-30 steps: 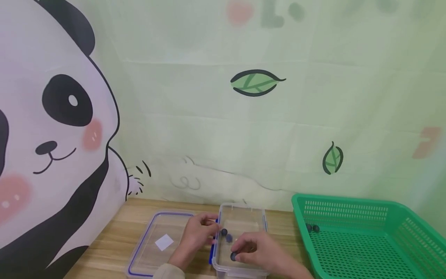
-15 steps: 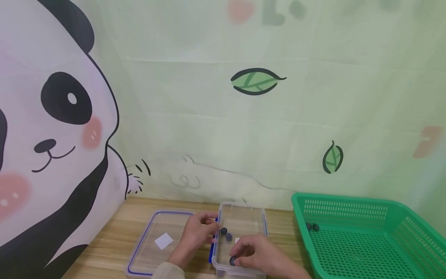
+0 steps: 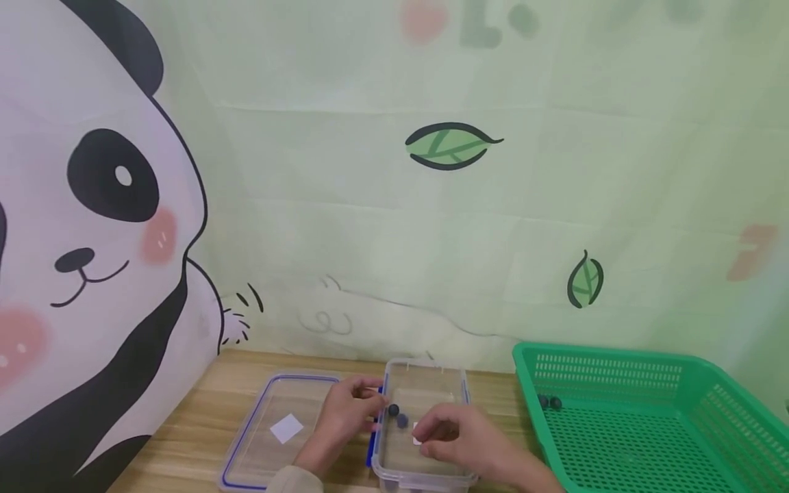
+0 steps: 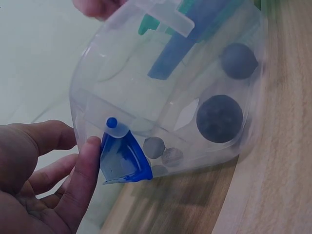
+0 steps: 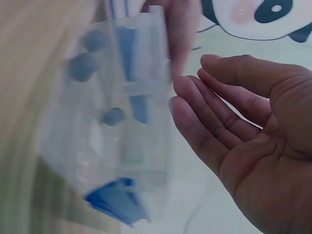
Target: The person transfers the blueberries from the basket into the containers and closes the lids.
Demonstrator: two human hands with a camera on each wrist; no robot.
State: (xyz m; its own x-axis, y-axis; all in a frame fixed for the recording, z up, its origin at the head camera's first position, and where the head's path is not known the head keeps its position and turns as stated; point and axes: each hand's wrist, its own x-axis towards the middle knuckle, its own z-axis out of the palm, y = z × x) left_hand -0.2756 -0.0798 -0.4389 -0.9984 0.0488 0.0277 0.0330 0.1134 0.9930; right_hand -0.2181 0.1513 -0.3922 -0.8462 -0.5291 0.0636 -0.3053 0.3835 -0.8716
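Observation:
A clear plastic box with blue side latches stands lidless on the table, several blueberries lying on its bottom. My left hand is at the box's left side, fingertips against the wall by a blue latch, fingers loosely bent. Over the box's near right part hovers my right hand. Its fingers are spread from the thumb with nothing between them. Part of the box is hidden behind this hand in the head view.
The clear lid with a blue seal and a white paper square lies left of the box. At the right stands a green basket with two blueberries in its far left corner. A printed cloth hangs behind the table.
My right hand has let go of the blueberry it pinched over the box's near end and drawn up slightly, its fingers parted. My left hand keeps its place at the box.

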